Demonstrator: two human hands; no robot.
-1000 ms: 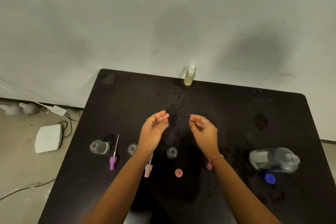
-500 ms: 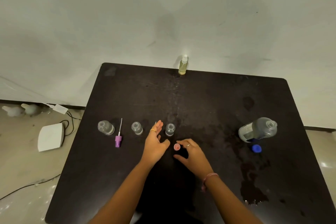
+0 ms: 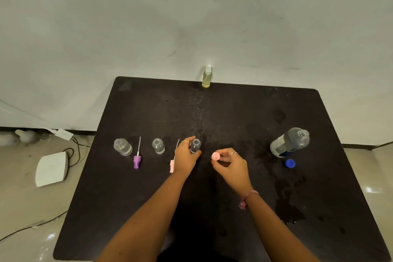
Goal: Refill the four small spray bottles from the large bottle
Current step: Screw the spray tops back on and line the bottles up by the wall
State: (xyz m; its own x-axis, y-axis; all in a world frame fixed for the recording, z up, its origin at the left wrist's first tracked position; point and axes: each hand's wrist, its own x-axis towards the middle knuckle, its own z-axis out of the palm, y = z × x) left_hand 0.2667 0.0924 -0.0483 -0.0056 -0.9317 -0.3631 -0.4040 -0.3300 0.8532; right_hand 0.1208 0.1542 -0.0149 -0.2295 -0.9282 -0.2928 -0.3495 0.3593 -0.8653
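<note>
Three small clear bottles stand uncapped in a row on the black table: the left one, the middle one and the right one. My left hand grips the right one from its left side. My right hand pinches a small pink funnel just right of that bottle. The large clear bottle stands open at the right, its blue cap lying in front of it. A fourth small spray bottle with yellowish liquid stands capped at the far edge.
A purple spray head lies between the left and middle bottles. A pink spray head lies partly under my left wrist. Wet patches mark the table at the right front. A white box and cables sit on the floor to the left.
Both hands came down from mid-air to the table. My right hand picked up the pink funnel and my left hand closed round the right small bottle.
</note>
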